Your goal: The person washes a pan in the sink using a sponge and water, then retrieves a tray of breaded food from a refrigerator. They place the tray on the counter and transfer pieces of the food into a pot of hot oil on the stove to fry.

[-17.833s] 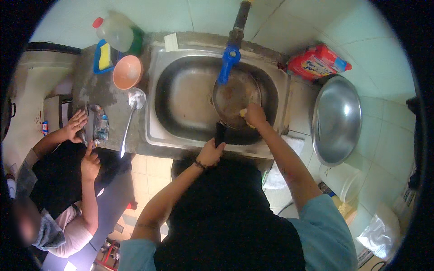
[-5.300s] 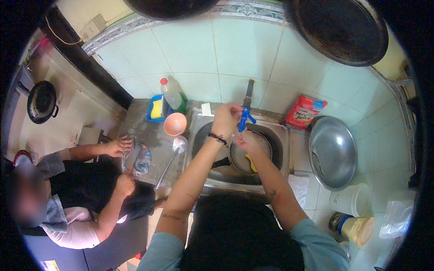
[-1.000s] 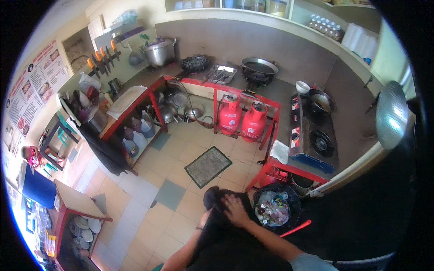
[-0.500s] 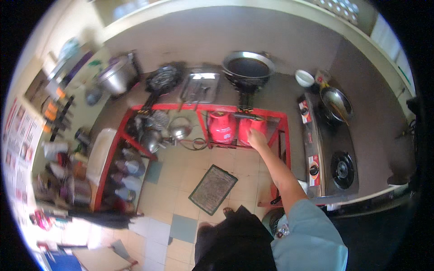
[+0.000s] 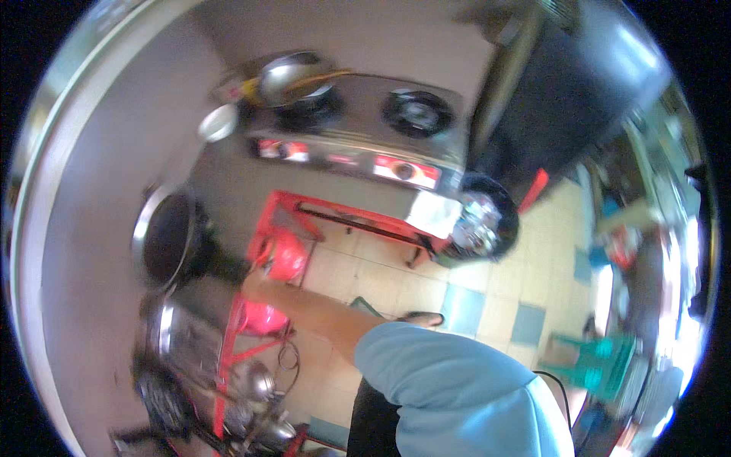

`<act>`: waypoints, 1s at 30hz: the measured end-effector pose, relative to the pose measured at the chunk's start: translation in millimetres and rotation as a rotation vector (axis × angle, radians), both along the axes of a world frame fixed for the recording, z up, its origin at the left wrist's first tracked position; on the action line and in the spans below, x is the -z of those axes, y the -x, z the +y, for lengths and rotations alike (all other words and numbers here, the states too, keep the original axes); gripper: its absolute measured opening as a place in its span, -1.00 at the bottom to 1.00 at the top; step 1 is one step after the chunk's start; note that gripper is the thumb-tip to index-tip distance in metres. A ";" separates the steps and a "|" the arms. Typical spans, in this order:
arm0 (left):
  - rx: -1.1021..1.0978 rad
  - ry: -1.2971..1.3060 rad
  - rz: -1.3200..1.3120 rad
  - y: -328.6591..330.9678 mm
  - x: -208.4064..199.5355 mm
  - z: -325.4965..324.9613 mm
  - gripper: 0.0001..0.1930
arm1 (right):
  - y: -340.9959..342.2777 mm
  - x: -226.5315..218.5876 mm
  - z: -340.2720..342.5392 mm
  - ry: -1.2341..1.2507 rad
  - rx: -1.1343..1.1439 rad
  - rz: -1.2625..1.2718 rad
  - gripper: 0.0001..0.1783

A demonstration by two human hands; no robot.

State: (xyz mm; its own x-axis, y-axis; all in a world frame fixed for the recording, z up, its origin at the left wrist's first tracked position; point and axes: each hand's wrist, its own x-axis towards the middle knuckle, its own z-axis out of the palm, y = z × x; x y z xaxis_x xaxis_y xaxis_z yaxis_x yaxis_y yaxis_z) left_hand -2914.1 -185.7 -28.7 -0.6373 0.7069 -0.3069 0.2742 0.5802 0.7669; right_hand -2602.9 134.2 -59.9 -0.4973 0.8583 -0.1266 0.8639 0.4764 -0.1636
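Blue sleeve (image 5: 457, 381) nearest, then bare forearm, then R hand (image 5: 257, 283) over the front edge of the red table (image 5: 231, 346); L hand out of view. Too blurry from here to say if the R fingers are curled, spread or gripping smth. Two red gas tanks under the table, both close to the fingers: one tank (image 5: 288, 257) on their stove side, the other (image 5: 263, 318) on the opp. side, partly behind the forearm; can't tell if either's touched. Tanks look rigid & prob. heavy, smooth paint, slick if wet; best held by the top collar, not the fittings. Just past the fingertips, dark burner (image 5: 217, 263), stiff metal, maybe hot: hold its front end only. Beyond that, wok (image 5: 162, 242): hard, prob. heavy if filled; take opp. sides of the rim, w/ cloth. Stove (image 5: 358, 126) farther off, to the fingers' right.
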 end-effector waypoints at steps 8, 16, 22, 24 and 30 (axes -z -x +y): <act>0.170 0.235 -0.144 -33.6 53.2 2.9 -0.38 | 21.0 -8.1 -12.1 0.101 0.204 0.153 -0.79; 0.094 0.383 -0.301 -51.7 59.3 -88.0 -0.38 | 9.3 -34.5 -38.8 0.164 0.314 0.194 -0.80; -0.135 0.397 -0.452 -93.8 48.3 -175.8 -0.38 | -30.3 13.4 -165.8 0.439 0.007 0.401 -0.68; -0.221 0.409 -0.510 -117.1 45.5 -198.8 -0.38 | -35.5 45.4 -200.9 0.818 -0.296 0.143 -0.53; -0.161 0.220 -0.659 -225.2 84.1 -232.2 -0.48 | -18.8 123.5 -261.6 1.165 -1.254 -0.303 -0.49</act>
State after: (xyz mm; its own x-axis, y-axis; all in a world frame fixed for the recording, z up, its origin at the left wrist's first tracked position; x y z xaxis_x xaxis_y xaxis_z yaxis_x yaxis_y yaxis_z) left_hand -2688.8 -417.9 -112.8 -0.3611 0.4970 -0.7891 -0.3085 0.7349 0.6040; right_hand -2584.1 -127.5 -183.4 -0.5781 -0.5994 -0.5536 0.1552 0.5853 -0.7958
